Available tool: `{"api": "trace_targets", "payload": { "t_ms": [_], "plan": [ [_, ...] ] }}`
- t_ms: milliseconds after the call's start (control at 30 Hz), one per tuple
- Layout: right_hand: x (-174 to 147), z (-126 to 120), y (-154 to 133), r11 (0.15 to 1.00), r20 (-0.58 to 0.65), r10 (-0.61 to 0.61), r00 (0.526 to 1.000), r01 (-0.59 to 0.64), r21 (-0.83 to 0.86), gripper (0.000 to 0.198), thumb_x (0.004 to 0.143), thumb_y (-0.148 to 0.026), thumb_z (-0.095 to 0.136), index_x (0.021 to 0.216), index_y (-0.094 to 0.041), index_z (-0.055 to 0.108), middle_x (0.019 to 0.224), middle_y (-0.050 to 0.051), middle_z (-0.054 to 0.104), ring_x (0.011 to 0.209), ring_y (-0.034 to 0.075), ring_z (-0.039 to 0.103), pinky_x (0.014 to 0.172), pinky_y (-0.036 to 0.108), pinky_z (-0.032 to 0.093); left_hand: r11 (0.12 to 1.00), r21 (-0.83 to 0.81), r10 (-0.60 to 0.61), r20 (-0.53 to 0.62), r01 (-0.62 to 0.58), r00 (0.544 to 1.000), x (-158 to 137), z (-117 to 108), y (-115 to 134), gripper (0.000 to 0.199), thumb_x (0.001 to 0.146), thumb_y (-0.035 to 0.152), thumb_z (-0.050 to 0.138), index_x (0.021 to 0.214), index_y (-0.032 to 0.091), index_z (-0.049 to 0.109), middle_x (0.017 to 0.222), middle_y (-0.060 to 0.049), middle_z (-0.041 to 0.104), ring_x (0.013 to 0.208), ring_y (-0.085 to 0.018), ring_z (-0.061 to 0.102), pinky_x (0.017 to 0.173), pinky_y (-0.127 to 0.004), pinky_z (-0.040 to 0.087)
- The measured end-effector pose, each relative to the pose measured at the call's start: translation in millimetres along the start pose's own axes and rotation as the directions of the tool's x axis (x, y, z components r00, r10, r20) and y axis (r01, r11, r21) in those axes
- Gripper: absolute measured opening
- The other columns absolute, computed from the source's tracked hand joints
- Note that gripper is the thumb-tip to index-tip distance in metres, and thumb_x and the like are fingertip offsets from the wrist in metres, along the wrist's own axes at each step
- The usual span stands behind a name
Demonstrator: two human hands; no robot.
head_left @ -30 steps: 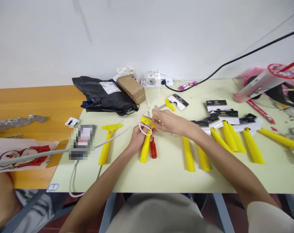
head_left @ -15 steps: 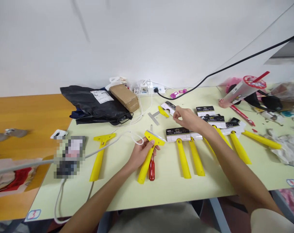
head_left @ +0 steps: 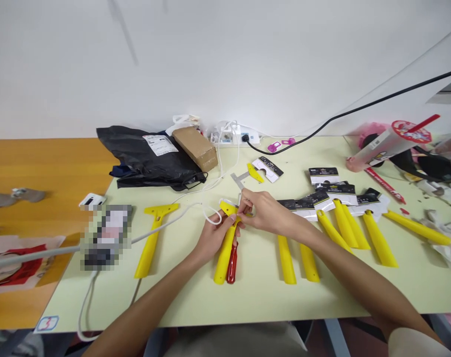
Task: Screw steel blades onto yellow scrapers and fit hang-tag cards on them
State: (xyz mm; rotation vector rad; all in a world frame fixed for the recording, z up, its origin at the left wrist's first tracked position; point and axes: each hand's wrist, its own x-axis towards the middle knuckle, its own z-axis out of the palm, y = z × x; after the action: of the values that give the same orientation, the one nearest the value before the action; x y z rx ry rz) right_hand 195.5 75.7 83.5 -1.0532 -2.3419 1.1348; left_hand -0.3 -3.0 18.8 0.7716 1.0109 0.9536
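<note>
Your left hand [head_left: 212, 238] keeps its grip closed on a yellow scraper [head_left: 223, 263] mid-tabletop [head_left: 255, 305]; your right hand [head_left: 264, 212] touches its head [head_left: 227, 208], its own pinch unclear. Work there looks unfinished. One cardless scraper [head_left: 148, 252] lies left; yellow handles [head_left: 381, 243] and cards [head_left: 324, 174] lie right. The cards' print and the black bag [head_left: 127, 153] label's [head_left: 160, 145] are illegible.

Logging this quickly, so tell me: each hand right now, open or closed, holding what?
Left hand: closed, holding a yellow scraper.
Right hand: fingers bent at the scraper's head; holding anything, cannot tell.
</note>
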Motion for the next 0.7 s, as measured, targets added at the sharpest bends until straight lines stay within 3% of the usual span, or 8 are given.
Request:
{"api": "trace_targets", "payload": {
  "t_ms": [200,500,700],
  "plan": [
    [-1,21,-4,0.989,-0.172,0.09,0.981,-0.068,0.129,0.031,0.082,-0.01,0.07,0.086,-0.028,0.045,0.089,-0.001,0.079,0.075,0.022,0.073,0.069,0.033,0.051,0.998,0.059,-0.026,0.039,0.023,0.999,-1,-1,1,0.041,0.094,0.057,0.081,0.105,0.021,0.064,0.08,-0.003,0.076,0.055,-0.017,0.069,0.057,-0.031,0.059],
    [4,10,-10,0.943,-0.118,0.188,0.975,-0.146,0.3,0.044,0.078,-0.014,0.075,0.081,-0.029,0.034,0.088,-0.001,0.083,0.076,0.022,0.078,0.068,0.034,0.057,0.997,0.078,-0.001,0.1,-0.006,0.995,-1,-3,-1,0.046,0.096,0.062,0.079,0.11,0.021,0.064,0.096,-0.007,0.08,0.06,-0.016,0.069,0.059,-0.031,0.059],
    [11,7,6,0.88,0.011,0.214,0.977,-0.198,0.432,0.049,0.074,-0.016,0.079,0.085,-0.029,0.032,0.087,-0.001,0.082,0.08,0.024,0.078,0.066,0.033,0.054,0.993,0.113,0.02,0.112,-0.032,0.994,-1,-5,-7,0.042,0.1,0.06,0.074,0.113,0.022,0.062,0.102,-0.008,0.08,0.064,-0.015,0.068,0.061,-0.031,0.059]
  ]
}}
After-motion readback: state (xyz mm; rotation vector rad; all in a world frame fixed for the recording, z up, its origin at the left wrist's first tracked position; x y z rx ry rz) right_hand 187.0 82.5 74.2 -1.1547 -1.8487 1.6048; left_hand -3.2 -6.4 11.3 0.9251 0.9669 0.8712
